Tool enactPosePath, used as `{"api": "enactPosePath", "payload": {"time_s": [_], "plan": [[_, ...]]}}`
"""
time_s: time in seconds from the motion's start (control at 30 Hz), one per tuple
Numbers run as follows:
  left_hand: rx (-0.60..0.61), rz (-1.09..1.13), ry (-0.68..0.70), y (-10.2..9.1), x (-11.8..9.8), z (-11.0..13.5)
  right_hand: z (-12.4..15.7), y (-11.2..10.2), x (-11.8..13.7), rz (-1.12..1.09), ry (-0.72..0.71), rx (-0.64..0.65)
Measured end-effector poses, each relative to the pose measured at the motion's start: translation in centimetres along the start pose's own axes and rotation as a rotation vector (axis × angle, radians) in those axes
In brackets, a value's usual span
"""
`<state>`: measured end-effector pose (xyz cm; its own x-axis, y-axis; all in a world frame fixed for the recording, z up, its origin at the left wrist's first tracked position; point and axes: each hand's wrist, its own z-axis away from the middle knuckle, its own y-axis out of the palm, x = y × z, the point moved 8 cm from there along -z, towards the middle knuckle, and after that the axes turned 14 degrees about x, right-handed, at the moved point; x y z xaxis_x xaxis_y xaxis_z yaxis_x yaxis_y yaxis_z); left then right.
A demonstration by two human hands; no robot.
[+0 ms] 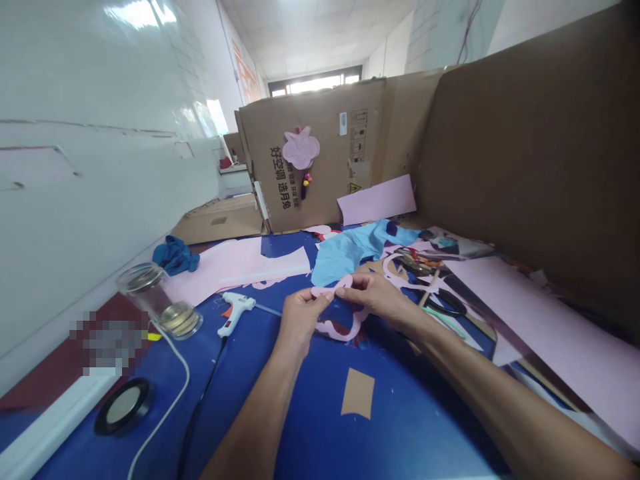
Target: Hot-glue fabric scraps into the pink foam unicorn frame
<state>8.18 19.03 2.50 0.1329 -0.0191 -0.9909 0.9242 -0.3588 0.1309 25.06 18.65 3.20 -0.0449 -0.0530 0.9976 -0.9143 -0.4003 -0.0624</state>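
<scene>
My left hand (301, 319) and my right hand (376, 297) are close together over the blue table. Both pinch the top edge of a pink wavy cut-out frame (340, 332), thin and open in the middle, which hangs below my fingers. Whether it is felt, foam or paper I cannot tell. A small brown cardboard piece (358, 393) lies on the table nearer to me. Left of my left hand rests a white glue gun (237, 313) with a black cord, its glue stick pointing toward my wrist.
A glass jar (160, 300) lies tilted at the left, near a black tape roll (124, 407). Behind are pink sheets (230, 263) and a light blue cloth (357, 247). Scraps and tools crowd the right. Cardboard walls (330, 160) enclose the back and right; a pink ornament (301, 148) hangs there.
</scene>
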Motion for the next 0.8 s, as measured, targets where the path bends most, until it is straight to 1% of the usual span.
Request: {"api": "enactPosePath", "payload": {"time_s": [0.5,0.8], "plan": [[0.009,-0.005,-0.001,0.00,0.10,-0.10,-0.06,-0.19,0.04,0.018,-0.007,-0.008],[0.017,-0.005,-0.005,-0.12,0.50,-0.27,-0.02,-0.18,0.06,0.023,0.003,-0.015]]}}
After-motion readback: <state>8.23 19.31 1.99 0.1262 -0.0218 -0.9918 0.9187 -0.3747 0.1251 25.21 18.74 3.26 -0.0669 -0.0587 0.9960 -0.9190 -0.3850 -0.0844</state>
